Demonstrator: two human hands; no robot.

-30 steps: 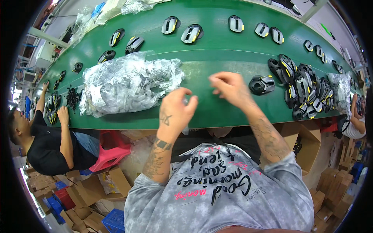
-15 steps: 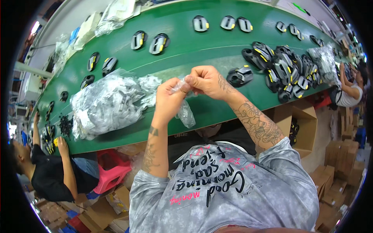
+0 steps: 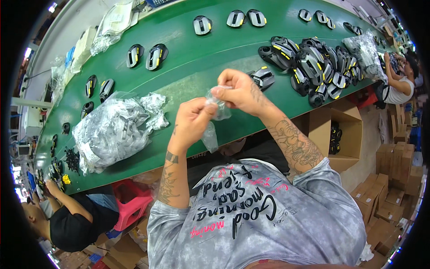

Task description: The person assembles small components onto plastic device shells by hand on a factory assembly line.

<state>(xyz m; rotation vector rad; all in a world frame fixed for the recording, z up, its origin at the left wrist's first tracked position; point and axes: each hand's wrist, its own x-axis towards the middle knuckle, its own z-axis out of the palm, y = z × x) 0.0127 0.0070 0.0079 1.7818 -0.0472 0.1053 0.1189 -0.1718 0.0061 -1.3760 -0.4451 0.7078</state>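
Green-topped workbench (image 3: 179,76) curves across the room under the fisheye view, and over its near side a small, crumpled bag of clear, thin plastic film (image 3: 210,136) is held up between the person's two hands. Left hand (image 3: 191,123) pinches the film between thumb and curled fingers, and the right hand (image 3: 239,94) grips it likewise, thumb pressed on it, just beside the left. The bag's long axis runs roughly up and down the view, its loose lower end pointing toward the person's body; fingers hide part of its upper end, so which end is the mouth cannot be made out. Past the right hand, which partly covers it, lies a single black-and-grey plastic shell with yellow marks (image 3: 263,78), and farther right a dense heap of similar black-and-grey shells (image 3: 313,67). Left of the left hand sits a large, bulging clear plastic sack (image 3: 112,132), while spaced silver-and-black shells (image 3: 203,25) line the far side. Beneath the bench edge, at right, stands an open brown cardboard box (image 3: 320,143); a co-worker in black (image 3: 74,224) is at far left, near a pinkish-red plastic stool (image 3: 130,204)
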